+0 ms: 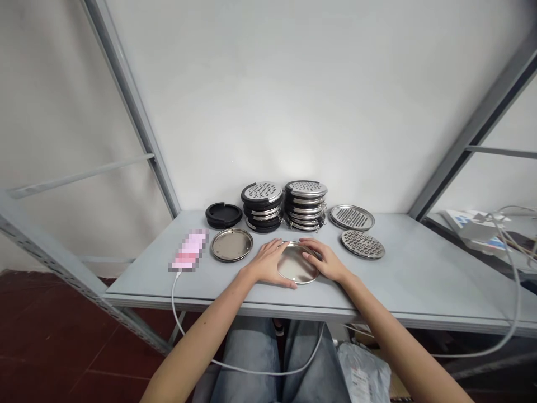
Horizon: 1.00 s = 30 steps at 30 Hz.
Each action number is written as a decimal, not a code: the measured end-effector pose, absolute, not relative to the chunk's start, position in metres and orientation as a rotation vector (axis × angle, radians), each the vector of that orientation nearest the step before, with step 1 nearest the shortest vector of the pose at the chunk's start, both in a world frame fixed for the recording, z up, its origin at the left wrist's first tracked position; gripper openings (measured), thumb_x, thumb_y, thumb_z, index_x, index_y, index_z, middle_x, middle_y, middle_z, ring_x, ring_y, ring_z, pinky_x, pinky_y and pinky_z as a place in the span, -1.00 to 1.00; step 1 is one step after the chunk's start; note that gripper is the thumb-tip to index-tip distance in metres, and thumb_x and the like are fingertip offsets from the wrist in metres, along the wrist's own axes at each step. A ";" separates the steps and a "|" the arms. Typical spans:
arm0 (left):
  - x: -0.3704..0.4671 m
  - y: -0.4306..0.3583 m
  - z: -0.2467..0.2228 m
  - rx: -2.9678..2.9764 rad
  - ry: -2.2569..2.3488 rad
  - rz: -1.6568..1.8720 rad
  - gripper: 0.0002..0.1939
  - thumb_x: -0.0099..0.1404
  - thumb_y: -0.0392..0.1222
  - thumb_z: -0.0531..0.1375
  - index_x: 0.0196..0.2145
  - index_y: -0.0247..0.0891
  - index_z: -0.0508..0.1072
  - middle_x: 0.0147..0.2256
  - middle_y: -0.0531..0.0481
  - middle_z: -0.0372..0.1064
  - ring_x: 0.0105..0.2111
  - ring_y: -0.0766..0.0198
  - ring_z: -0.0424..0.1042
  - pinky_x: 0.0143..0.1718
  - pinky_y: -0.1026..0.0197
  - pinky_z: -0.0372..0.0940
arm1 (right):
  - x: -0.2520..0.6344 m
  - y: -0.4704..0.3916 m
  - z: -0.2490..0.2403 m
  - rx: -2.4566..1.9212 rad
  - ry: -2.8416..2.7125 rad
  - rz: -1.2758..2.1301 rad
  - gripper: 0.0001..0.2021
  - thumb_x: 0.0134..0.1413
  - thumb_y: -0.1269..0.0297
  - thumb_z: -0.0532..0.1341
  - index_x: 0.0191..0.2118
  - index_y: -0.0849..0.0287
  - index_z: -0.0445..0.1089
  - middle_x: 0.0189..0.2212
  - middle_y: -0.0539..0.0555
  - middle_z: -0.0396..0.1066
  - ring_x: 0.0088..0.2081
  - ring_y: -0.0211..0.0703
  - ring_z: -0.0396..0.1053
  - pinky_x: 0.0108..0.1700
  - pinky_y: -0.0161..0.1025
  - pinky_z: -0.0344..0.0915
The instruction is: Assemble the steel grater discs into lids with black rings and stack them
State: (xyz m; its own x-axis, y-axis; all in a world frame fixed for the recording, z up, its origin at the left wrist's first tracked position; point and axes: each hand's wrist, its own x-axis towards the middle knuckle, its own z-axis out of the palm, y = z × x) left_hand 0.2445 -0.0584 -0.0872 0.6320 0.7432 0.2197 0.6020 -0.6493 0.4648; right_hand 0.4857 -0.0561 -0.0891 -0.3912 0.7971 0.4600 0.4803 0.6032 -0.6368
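Two bare hands on one round metal dish (pixel 297 264). Behind, two stacks: a left stack (pixel 263 207) and a right stack (pixel 306 206), both of black and silvery rounds under a perforated plate, with wire clasps showing low down. At left, one black round base (pixel 224 215) and one spare metal dish (pixel 232 245), perhaps doubled, though hard to tell from here. At right, two separate spots of slotted metal: a rear slotted disc (pixel 351 217) and a front slotted disc (pixel 363 244). Farther left, one pixelated pink item (pixel 191 250) with a white cable (pixel 173 296) running off the near edge.

Lying flat near the front edge of the grey table (pixel 419 268), centred before the body, hollow side facing up; round, so equally wide along any axis. Shiny, silvery and shallow, with a thin raised rim and a smooth, softly reflecting floor, partly covered by fingers.

Grasped at the left side by the left hand (pixel 268 264), thumb along the near rim; held at the right by the right hand (pixel 325 260), fingers curled over the far rim.
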 end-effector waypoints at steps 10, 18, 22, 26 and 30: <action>0.245 -0.060 -0.082 2.481 1.039 0.657 0.21 -0.26 0.28 0.41 0.28 -0.11 0.04 0.25 -0.21 0.03 0.27 -0.16 -0.01 0.24 -0.16 -0.04 | 0.485 -0.043 -0.103 -1.288 -1.917 0.363 -0.63 0.17 0.07 0.10 -0.06 0.20 0.44 -0.05 0.22 0.45 0.02 0.09 0.37 0.11 0.06 0.24; 0.245 -0.058 -0.085 2.433 1.101 0.655 0.26 -0.25 0.29 0.40 0.32 -0.12 -0.06 0.31 -0.23 -0.12 0.31 -0.19 -0.16 0.25 -0.21 -0.07 | 0.484 -0.047 -0.099 -1.292 -1.918 0.470 -0.64 0.14 0.08 0.12 -0.06 0.19 0.42 -0.08 0.19 0.47 -0.04 0.04 0.40 0.05 -0.01 0.29; 0.245 -0.059 -0.083 2.434 1.087 0.659 0.28 -0.23 0.30 0.39 0.33 -0.13 -0.09 0.30 -0.24 -0.09 0.29 -0.19 -0.09 0.26 -0.18 -0.06 | 0.485 -0.049 -0.097 -1.263 -1.919 0.479 -0.65 0.11 0.12 0.15 -0.04 0.19 0.41 -0.08 0.18 0.47 -0.04 0.04 0.40 0.05 0.00 0.28; 0.245 -0.059 -0.082 2.393 1.090 0.647 0.30 -0.25 0.31 0.39 0.33 -0.14 -0.10 0.30 -0.23 -0.10 0.28 -0.21 -0.10 0.25 -0.18 -0.06 | 0.485 -0.050 -0.096 -1.228 -1.980 0.495 -0.66 0.10 0.16 0.16 -0.03 0.19 0.40 -0.08 0.17 0.46 -0.04 0.04 0.39 0.05 -0.01 0.28; 0.245 -0.060 -0.078 2.359 1.084 0.653 0.27 -0.27 0.27 0.42 0.31 -0.11 -0.04 0.28 -0.20 -0.04 0.27 -0.22 -0.06 0.24 -0.17 -0.04 | 0.484 -0.050 -0.095 -1.226 -1.995 0.504 -0.65 0.09 0.17 0.17 -0.03 0.20 0.41 -0.07 0.18 0.46 -0.05 0.05 0.40 0.05 -0.02 0.28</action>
